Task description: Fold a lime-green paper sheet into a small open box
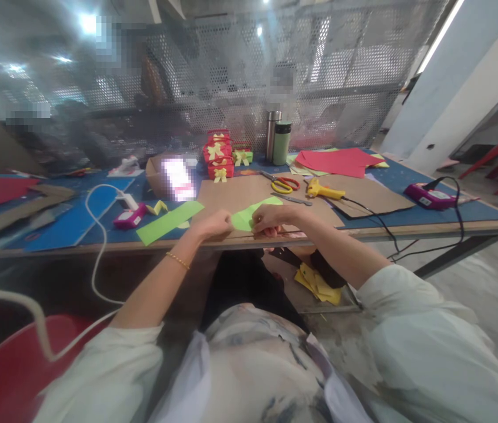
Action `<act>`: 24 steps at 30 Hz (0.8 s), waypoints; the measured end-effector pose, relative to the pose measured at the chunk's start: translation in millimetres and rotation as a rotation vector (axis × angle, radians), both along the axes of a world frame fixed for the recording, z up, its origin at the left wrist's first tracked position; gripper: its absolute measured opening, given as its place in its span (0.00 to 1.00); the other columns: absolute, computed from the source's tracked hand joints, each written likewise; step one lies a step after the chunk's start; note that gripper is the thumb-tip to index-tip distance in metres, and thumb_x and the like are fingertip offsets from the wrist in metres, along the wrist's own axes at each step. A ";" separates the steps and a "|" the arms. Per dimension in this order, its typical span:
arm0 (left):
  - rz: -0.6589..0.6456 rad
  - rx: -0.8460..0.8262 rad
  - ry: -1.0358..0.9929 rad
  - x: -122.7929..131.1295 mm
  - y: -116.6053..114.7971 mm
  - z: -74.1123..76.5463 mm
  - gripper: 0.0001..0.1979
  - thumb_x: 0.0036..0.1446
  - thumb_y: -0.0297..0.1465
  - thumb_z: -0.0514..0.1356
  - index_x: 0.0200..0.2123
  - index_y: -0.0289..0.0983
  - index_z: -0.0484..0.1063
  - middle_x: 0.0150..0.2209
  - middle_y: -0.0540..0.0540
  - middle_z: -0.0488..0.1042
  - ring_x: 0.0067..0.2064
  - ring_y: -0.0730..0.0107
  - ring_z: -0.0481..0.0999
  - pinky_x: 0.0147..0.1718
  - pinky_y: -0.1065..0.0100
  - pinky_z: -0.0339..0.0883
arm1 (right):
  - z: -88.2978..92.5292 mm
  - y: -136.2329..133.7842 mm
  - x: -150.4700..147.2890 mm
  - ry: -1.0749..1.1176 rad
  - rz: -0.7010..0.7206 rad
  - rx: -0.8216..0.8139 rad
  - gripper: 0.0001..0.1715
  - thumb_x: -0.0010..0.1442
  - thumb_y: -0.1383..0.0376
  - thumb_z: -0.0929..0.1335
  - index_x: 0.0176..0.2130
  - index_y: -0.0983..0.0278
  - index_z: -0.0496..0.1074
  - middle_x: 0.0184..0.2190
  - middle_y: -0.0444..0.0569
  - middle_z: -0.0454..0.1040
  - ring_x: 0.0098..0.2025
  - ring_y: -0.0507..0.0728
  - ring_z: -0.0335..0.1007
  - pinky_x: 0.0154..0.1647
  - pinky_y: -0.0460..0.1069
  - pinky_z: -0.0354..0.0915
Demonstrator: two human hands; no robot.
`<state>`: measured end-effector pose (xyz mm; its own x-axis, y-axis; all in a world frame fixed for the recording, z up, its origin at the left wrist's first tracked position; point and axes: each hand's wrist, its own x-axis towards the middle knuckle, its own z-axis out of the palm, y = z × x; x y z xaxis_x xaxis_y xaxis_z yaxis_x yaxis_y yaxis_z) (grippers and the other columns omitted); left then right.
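A piece of light green paper (243, 220) lies at the table's front edge between my two hands. My left hand (216, 225) is closed at the paper's left end, its fingertips partly hidden. My right hand (273, 218) pinches the paper's right part from above, with the fingers curled. Left of my left hand lies a longer green paper strip (169, 223). Beyond my hands are scissors (284, 185) with red and yellow handles, a grey blade-like tool (296, 200) and a yellow glue gun (326, 191).
Red boxes with yellow bows (219, 154) stand at the back, near a green tumbler (281, 144) and a steel flask (271, 132). Red paper sheets (337, 161) lie back right. Purple power sockets (130, 217) sit left and right, with cords. A lit phone (179, 178) leans on a cardboard box.
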<state>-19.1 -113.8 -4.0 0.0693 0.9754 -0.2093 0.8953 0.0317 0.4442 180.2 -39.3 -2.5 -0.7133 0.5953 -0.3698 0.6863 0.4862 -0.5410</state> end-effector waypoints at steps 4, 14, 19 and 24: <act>0.034 0.052 0.039 -8.4 -0.6 0.9 0.08 0.45 0.29 0.60 0.18 0.39 0.64 0.18 0.49 0.69 0.24 0.70 0.67 0.25 0.68 0.54 | -1.2 1.4 0.9 0.006 0.021 -0.005 0.09 0.57 0.60 0.71 0.31 0.64 0.72 0.20 0.43 0.75 0.21 0.50 0.70 0.26 0.44 0.65; 0.093 0.458 0.276 14.8 -10.8 -13.9 0.06 0.59 0.27 0.56 0.37 0.36 0.73 0.43 0.37 0.74 0.45 0.57 0.74 0.44 0.62 0.64 | 0.1 1.6 -1.0 -0.002 0.028 -0.020 0.11 0.56 0.59 0.72 0.30 0.64 0.72 0.20 0.42 0.74 0.21 0.50 0.70 0.26 0.44 0.65; -0.054 0.318 0.111 35.8 -6.8 -21.1 0.09 0.62 0.27 0.54 0.40 0.37 0.74 0.39 0.44 0.76 0.42 0.62 0.74 0.48 0.62 0.64 | 0.5 -1.6 -1.2 -0.003 0.016 0.021 0.09 0.57 0.60 0.71 0.31 0.64 0.73 0.21 0.43 0.75 0.22 0.50 0.70 0.26 0.44 0.64; -0.021 0.257 0.031 29.8 -1.9 -19.8 0.10 0.60 0.26 0.55 0.41 0.38 0.75 0.32 0.48 0.76 0.37 0.66 0.72 0.42 0.65 0.63 | 2.8 -2.7 -0.8 -0.008 0.038 0.031 0.11 0.56 0.58 0.71 0.31 0.64 0.75 0.21 0.44 0.76 0.23 0.51 0.71 0.27 0.45 0.65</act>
